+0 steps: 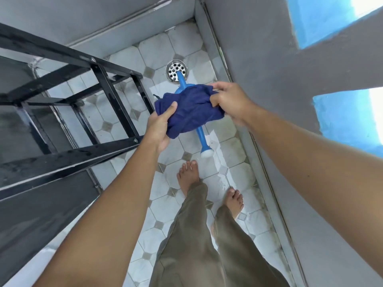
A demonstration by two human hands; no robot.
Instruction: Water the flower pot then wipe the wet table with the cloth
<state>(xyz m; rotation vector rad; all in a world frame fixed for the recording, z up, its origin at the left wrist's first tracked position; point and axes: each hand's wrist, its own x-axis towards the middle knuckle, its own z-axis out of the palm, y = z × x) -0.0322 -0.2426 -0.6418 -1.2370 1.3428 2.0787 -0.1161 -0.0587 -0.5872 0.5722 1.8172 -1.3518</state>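
A dark blue cloth (189, 111) hangs bunched between both hands above the tiled floor. My left hand (159, 126) grips its lower left end and my right hand (230, 100) grips its upper right end. Below the cloth lies a blue watering can (202, 139) on the floor, its white sprinkler head pointing toward my feet and its other end reaching the drain; the cloth hides its body. The black glass-topped table (62, 112) stands to the left. No flower pot is in view.
A round metal floor drain (176, 71) sits in the far tiles. The floor near my bare feet (189, 177) looks wet. Grey walls close the narrow strip on the right and far side, with blue openings at upper right.
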